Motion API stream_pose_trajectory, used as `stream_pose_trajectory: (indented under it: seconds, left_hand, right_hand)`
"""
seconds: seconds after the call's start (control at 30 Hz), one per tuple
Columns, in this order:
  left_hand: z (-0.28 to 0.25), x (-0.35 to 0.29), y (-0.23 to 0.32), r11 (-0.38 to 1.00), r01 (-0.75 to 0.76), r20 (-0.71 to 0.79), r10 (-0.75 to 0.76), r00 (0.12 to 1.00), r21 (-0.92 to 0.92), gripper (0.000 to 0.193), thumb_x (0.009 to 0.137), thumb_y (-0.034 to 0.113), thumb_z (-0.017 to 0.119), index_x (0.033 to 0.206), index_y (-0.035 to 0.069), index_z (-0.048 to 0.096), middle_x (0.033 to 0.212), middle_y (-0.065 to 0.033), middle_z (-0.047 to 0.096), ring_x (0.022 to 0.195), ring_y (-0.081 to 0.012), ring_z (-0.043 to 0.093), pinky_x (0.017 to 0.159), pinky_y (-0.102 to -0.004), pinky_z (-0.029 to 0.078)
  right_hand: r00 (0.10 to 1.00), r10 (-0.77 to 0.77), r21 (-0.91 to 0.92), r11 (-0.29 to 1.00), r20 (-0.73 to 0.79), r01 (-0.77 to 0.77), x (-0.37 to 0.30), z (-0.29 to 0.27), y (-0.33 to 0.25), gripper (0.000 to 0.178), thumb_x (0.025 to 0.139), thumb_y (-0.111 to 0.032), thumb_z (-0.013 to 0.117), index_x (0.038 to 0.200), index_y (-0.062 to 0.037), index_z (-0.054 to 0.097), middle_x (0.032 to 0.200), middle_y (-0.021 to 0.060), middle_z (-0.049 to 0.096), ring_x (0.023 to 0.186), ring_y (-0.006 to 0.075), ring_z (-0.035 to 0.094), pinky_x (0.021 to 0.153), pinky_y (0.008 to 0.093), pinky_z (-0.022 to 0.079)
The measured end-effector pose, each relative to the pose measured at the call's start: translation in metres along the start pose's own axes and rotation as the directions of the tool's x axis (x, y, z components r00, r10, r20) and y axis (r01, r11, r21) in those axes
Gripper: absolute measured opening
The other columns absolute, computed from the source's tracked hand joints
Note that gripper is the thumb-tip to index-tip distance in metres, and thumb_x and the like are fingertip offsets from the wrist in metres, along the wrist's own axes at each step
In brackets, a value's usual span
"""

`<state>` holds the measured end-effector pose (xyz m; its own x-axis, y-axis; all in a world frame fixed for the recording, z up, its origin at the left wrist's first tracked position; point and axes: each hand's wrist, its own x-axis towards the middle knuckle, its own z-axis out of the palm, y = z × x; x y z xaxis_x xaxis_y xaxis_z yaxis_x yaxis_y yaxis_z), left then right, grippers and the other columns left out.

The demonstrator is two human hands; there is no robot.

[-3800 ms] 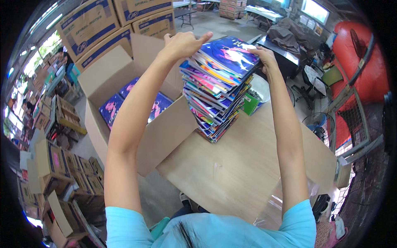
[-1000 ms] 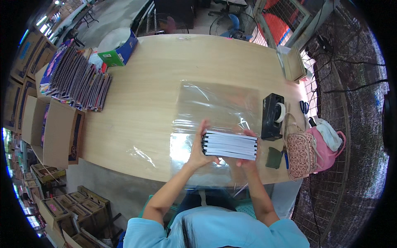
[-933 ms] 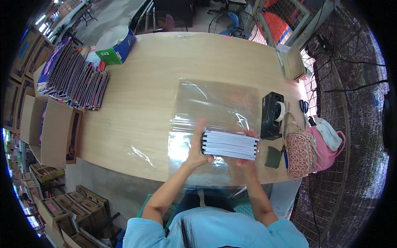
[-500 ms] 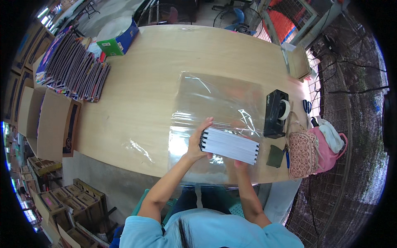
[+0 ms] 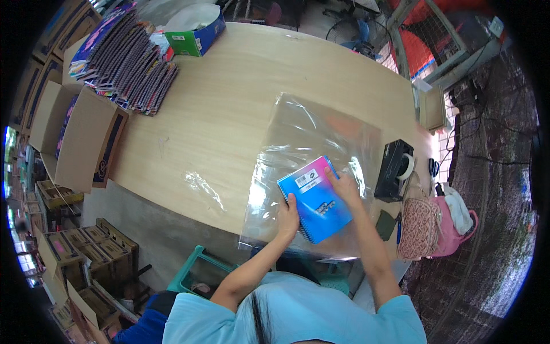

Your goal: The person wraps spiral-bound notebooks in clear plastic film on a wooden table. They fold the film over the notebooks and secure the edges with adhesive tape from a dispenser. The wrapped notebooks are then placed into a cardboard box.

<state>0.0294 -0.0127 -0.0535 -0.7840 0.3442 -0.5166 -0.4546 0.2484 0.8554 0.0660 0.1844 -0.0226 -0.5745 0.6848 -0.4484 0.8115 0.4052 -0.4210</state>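
Note:
A stack of spiral notebooks (image 5: 316, 199), its top cover blue and pink with a white label, is held over a clear plastic sheet (image 5: 309, 123) near the front of the table. My left hand (image 5: 289, 217) grips the coil-bound edge, thumb on top. On the opposite side, my right hand (image 5: 342, 186) clasps the far corner with its thumb over the cover. The fingers beneath the stack are hidden. How many notebooks lie under the top one does not show from this angle.
Right of the sheet are a black tape dispenser (image 5: 392, 172), scissors (image 5: 433, 167), a patterned pouch (image 5: 417, 228) and a pink bag (image 5: 450, 229). At the far left stand a long row of spiral notebooks (image 5: 129, 66), a green-blue box (image 5: 197, 37) and an open carton (image 5: 86, 140).
The notebook stack has turned from showing its white page edges to showing its blue-pink cover. Both hands have shifted their hold. The whole view has swung somewhat.

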Motion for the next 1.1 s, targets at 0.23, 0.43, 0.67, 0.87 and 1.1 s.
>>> stream_pose_trajectory:
  seconds: [0.23,0.43,0.67,0.87,1.1]
  left_hand:
    - [-0.017,-0.014,0.035,0.893,0.216,0.141,-0.173,0.975,-0.394,0.065,0.094,0.053,0.046,0.135,0.003,0.036,0.124,-0.0138,0.051,0.109,-0.024,0.051,0.091,-0.0391,0.041]
    - [-0.004,-0.013,0.022,0.676,0.363,0.231,-0.281,0.931,-0.641,0.042,0.095,0.04,0.053,0.122,0.009,0.047,0.108,-0.0041,0.058,0.093,-0.0164,0.054,0.081,-0.0346,0.044]
    - [-0.006,-0.001,0.015,0.608,0.39,0.291,-0.259,0.921,-0.692,0.038,0.097,0.036,0.05,0.118,0.004,0.05,0.109,-0.006,0.057,0.096,-0.0203,0.054,0.086,-0.039,0.044]
    - [0.0,0.002,0.025,0.517,0.444,0.285,-0.36,0.888,-0.732,0.022,0.095,0.031,0.056,0.1,0.01,0.058,0.088,0.0,0.058,0.078,-0.0115,0.052,0.078,-0.0292,0.042]
    - [-0.005,0.011,0.015,0.424,0.492,0.335,-0.393,0.857,-0.76,0.026,0.095,0.03,0.055,0.106,0.007,0.058,0.096,-0.0019,0.061,0.089,-0.014,0.056,0.09,-0.0319,0.043]
  right_hand:
    - [0.982,-0.19,0.127,0.975,0.024,0.185,0.007,-0.028,-0.034,0.077,0.076,-0.073,0.054,0.085,0.0023,0.067,0.081,0.0241,0.066,0.081,0.0376,0.065,0.073,0.0433,0.049]
    - [0.936,-0.339,-0.025,0.939,0.097,0.343,0.049,-0.043,-0.062,0.082,0.064,-0.075,0.064,0.081,0.005,0.067,0.079,0.0243,0.066,0.08,0.0353,0.066,0.071,0.0433,0.05]
    - [0.922,-0.355,-0.014,0.932,0.152,0.362,0.066,-0.03,-0.063,0.081,0.059,-0.074,0.069,0.077,0.0051,0.067,0.073,0.0223,0.066,0.073,0.0338,0.066,0.067,0.0428,0.051]
    - [0.904,-0.406,-0.069,0.906,0.133,0.417,0.072,-0.026,-0.06,0.078,0.059,-0.072,0.07,0.076,0.0039,0.068,0.067,0.0207,0.064,0.065,0.0329,0.066,0.063,0.0431,0.051]
    - [0.907,-0.421,-0.283,0.873,-0.029,0.396,0.059,-0.025,-0.065,0.074,0.062,-0.073,0.067,0.084,-0.003,0.073,0.081,0.0186,0.068,0.088,0.0351,0.065,0.077,0.0461,0.051]
